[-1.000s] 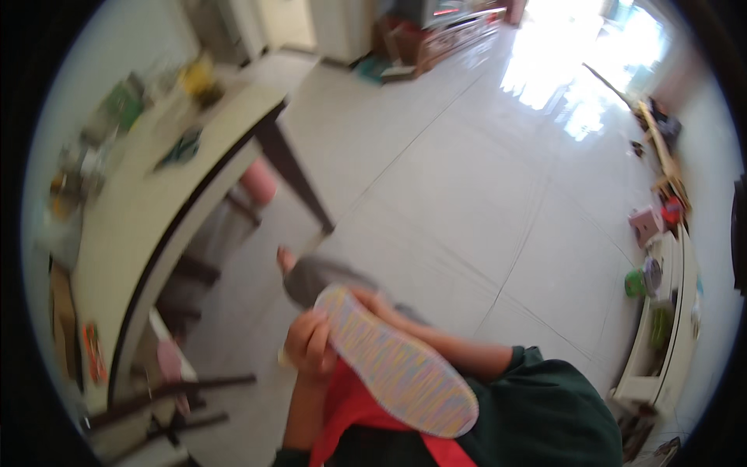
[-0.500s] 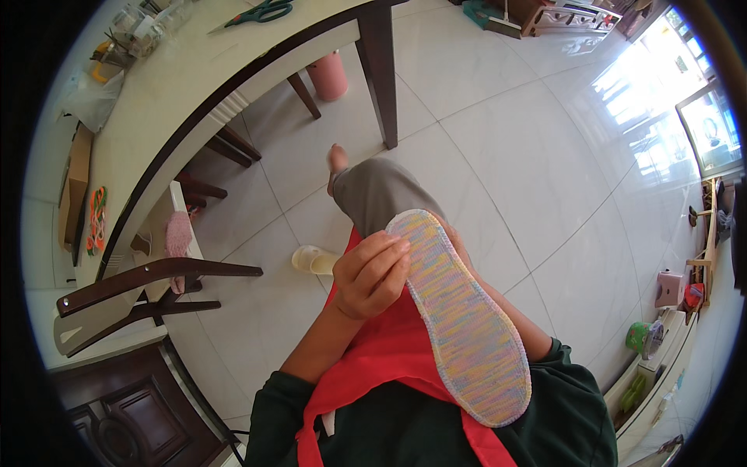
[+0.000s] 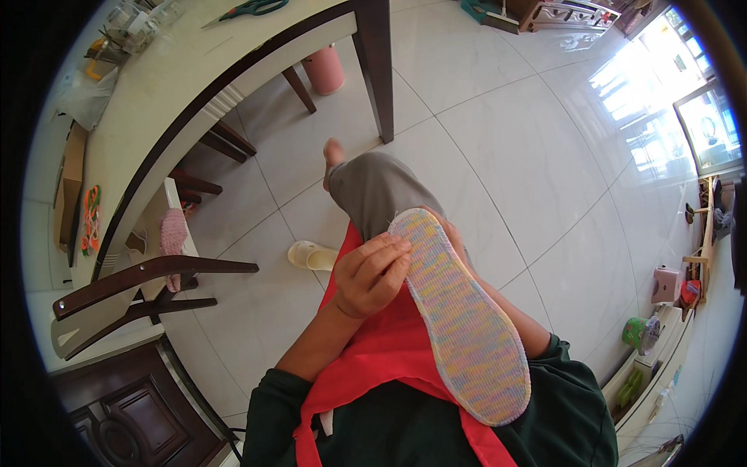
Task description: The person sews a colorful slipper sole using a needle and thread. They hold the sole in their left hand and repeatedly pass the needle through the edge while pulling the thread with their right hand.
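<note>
Table on my left: cream top, dark rim (image 3: 148,117). On it: green-handled scissors (image 3: 247,9), orange-green corded bundle (image 3: 91,218), plastic bag (image 3: 89,101), clear containers (image 3: 128,27). Floor (image 3: 482,202) around me: pale tile, cream shoe (image 3: 299,254), pink bin (image 3: 324,71) near table leg (image 3: 375,70).

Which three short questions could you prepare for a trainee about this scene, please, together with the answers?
1. Multiple choice: where do the scissors lie?
a) on the floor
b) on the table
c) on a chair
2. True or false: the insole hides much of the right hand.
3. Fill in "upper" or "lower": in the picture, the left hand touches the insole near its ___ end.

Key: 1. b; 2. true; 3. upper.
</note>
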`<state>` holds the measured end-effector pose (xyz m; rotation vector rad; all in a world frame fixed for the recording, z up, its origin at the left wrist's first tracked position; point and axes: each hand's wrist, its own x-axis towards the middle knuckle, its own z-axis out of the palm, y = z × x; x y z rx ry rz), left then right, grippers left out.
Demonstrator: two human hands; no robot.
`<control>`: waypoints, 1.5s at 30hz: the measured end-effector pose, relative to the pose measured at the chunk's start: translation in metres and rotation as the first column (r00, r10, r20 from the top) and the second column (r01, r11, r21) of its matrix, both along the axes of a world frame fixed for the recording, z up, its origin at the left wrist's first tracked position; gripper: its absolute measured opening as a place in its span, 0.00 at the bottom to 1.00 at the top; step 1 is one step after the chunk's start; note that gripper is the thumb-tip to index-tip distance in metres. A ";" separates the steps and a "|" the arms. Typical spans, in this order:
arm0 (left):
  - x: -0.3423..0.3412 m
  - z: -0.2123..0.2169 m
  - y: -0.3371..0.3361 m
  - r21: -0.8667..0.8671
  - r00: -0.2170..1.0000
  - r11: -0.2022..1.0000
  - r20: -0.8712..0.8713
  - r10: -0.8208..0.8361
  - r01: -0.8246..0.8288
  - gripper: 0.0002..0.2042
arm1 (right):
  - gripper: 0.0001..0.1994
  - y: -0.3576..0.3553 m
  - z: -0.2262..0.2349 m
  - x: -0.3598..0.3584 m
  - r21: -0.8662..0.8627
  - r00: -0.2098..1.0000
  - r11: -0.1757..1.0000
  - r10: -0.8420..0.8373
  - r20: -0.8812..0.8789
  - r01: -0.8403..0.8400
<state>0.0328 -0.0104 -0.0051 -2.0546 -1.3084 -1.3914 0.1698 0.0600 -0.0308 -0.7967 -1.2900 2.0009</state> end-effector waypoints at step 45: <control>-0.006 -0.004 0.020 -0.157 0.958 0.946 0.011 -0.286 0.284 0.09 | 0.04 0.050 0.050 0.012 0.050 0.944 0.971 0.216 0.250 -0.235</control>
